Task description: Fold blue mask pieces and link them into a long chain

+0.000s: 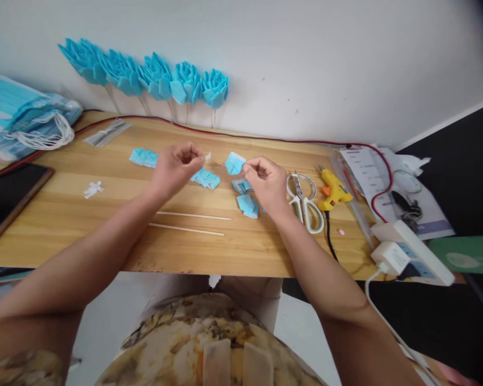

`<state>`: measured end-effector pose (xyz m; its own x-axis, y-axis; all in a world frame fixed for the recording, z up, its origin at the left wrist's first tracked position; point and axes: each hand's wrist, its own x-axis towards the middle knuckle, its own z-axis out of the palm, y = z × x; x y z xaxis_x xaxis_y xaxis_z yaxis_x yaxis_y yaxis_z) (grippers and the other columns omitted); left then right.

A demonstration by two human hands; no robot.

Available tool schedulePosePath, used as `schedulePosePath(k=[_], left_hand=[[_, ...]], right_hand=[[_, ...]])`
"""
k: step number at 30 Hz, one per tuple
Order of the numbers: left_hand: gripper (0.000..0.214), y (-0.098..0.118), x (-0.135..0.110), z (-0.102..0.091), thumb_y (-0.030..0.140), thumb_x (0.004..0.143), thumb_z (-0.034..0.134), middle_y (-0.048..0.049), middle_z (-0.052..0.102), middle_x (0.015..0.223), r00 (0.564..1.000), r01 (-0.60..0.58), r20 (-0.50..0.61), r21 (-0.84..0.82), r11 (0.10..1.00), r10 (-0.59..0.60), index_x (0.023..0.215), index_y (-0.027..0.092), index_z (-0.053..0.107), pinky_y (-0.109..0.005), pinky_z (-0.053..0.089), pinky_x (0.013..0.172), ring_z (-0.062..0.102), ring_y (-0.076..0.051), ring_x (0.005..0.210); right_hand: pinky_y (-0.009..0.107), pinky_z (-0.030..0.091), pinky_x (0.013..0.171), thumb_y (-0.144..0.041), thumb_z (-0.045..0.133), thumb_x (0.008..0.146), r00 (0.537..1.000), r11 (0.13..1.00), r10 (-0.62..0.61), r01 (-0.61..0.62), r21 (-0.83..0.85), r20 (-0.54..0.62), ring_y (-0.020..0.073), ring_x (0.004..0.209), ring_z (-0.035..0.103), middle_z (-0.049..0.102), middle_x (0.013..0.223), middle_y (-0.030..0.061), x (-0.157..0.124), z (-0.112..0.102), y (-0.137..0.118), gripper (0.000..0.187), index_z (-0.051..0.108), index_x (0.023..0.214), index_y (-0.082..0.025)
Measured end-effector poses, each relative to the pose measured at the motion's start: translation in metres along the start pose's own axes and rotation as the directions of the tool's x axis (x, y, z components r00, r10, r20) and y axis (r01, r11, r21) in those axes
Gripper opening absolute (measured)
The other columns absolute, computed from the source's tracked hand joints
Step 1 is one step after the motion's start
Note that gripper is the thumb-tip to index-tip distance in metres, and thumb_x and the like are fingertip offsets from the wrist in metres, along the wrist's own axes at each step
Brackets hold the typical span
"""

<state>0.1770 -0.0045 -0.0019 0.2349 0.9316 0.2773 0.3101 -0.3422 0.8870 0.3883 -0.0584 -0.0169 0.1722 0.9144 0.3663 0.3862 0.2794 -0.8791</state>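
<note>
My left hand [179, 163] hovers over the wooden table [104, 214], fingers pinched together on a small white scrap at its fingertips. My right hand [265, 179] pinches the corner of a folded light-blue piece [234, 162] held just above the table. Other blue folded pieces lie around them: one [206, 178] under my left hand, one [144, 157] further left, and two [247, 205] beside my right wrist. Two thin wooden sticks [193, 216] lie across the table in front of my forearms.
Five blue paper-like flowers on sticks [156, 78] lean against the wall. A stack of face masks [20, 115] sits far left, a phone [8, 195] near it. White scissors [306, 203], a yellow glue gun [334, 190], papers and a power strip [410, 249] lie right.
</note>
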Motion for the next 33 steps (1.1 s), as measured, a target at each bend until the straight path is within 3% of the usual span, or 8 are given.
schedulePosePath(k=[3,5,10,14,21,26,31,33], left_hand=[[0.012,0.011,0.006,-0.05,0.027,0.081,0.064,0.0014,0.062,0.07,0.984,-0.031,-0.157,0.314,0.949,0.085,0.078,0.016,0.067,-0.023,0.038,0.06,0.048,-0.01,0.063],[0.016,0.016,0.001,-0.089,0.025,0.083,0.062,0.001,0.065,0.076,0.98,-0.003,-0.159,0.579,0.815,0.117,0.089,0.013,0.071,-0.021,0.038,0.066,0.049,-0.009,0.07],[0.029,0.007,-0.036,-0.164,0.033,0.088,0.054,-0.0015,0.065,0.082,0.979,0.134,-0.07,0.929,0.345,-0.192,0.097,0.012,0.072,-0.027,0.039,0.082,0.052,-0.014,0.079],[0.039,-0.018,-0.055,-0.195,0.038,0.09,0.048,-0.0075,0.071,0.099,0.926,0.108,-0.01,0.965,0.238,-0.378,0.11,0.012,0.071,-0.028,0.038,0.078,0.055,-0.02,0.085],[0.039,-0.038,-0.06,-0.211,0.038,0.09,0.048,-0.0044,0.073,0.11,0.873,0.132,0.085,0.907,0.401,-0.48,0.113,0.016,0.07,-0.024,0.038,0.075,0.058,-0.019,0.089],[0.037,-0.038,-0.06,-0.204,0.04,0.091,0.048,-0.0057,0.072,0.098,0.934,0.159,0.015,0.876,0.455,-0.356,0.1,0.012,0.071,-0.025,0.037,0.072,0.055,-0.016,0.083],[0.03,-0.012,-0.056,-0.153,0.039,0.088,0.06,-0.0005,0.072,0.099,0.991,0.126,-0.11,0.557,0.821,-0.077,0.1,0.015,0.072,-0.025,0.043,0.081,0.055,-0.013,0.084],[0.028,0.003,-0.052,-0.12,0.038,0.085,0.065,-0.0013,0.074,0.099,0.997,0.061,-0.059,0.375,0.925,-0.042,0.101,0.018,0.074,-0.028,0.046,0.082,0.06,-0.016,0.085]], right_hand=[[0.025,0.046,0.06,-0.028,0.061,0.08,0.999,0.998,0.03,-0.028,0.051,-0.032,0.0118,0.063,0.057,0.065,0.069,-0.0013,0.003,-0.003,0.004,0.011,0.064,0.073,-0.02],[0.025,0.045,0.059,-0.028,0.062,0.081,0.999,0.998,0.013,-0.011,0.063,-0.038,0.0114,0.061,0.056,0.065,0.067,-0.0016,0.004,-0.003,0.004,0.011,0.065,0.073,-0.02],[0.025,0.045,0.058,-0.025,0.063,0.081,0.999,0.999,-0.044,0.043,0.028,0.014,0.0113,0.059,0.057,0.065,0.066,-0.002,0.0,0.001,0.0,0.009,0.066,0.073,-0.02],[0.025,0.046,0.057,-0.023,0.063,0.081,0.998,0.997,-0.061,0.062,-0.04,0.024,0.0112,0.058,0.057,0.065,0.064,-0.0023,-0.003,0.004,-0.002,0.009,0.066,0.073,-0.021],[0.025,0.049,0.056,-0.023,0.062,0.082,0.999,0.999,-0.03,0.031,-0.031,0.029,0.0118,0.059,0.061,0.068,0.068,-0.0011,-0.002,0.003,0.006,0.009,0.067,0.075,-0.022],[0.024,0.049,0.056,-0.025,0.064,0.083,0.998,1.0,-0.019,0.019,-0.015,0.057,0.0115,0.058,0.06,0.067,0.067,-0.0015,-0.002,0.004,0.007,0.009,0.066,0.074,-0.022],[0.025,0.045,0.055,-0.03,0.064,0.081,0.982,0.998,0.029,-0.038,0.047,0.186,0.0111,0.056,0.056,0.064,0.064,-0.0016,-0.004,0.006,0.0,0.012,0.067,0.073,-0.02],[0.025,0.044,0.055,-0.032,0.064,0.08,0.966,0.997,0.027,-0.044,0.062,0.256,0.011,0.057,0.055,0.064,0.063,-0.0014,-0.005,0.006,-0.003,0.015,0.067,0.073,-0.019]])
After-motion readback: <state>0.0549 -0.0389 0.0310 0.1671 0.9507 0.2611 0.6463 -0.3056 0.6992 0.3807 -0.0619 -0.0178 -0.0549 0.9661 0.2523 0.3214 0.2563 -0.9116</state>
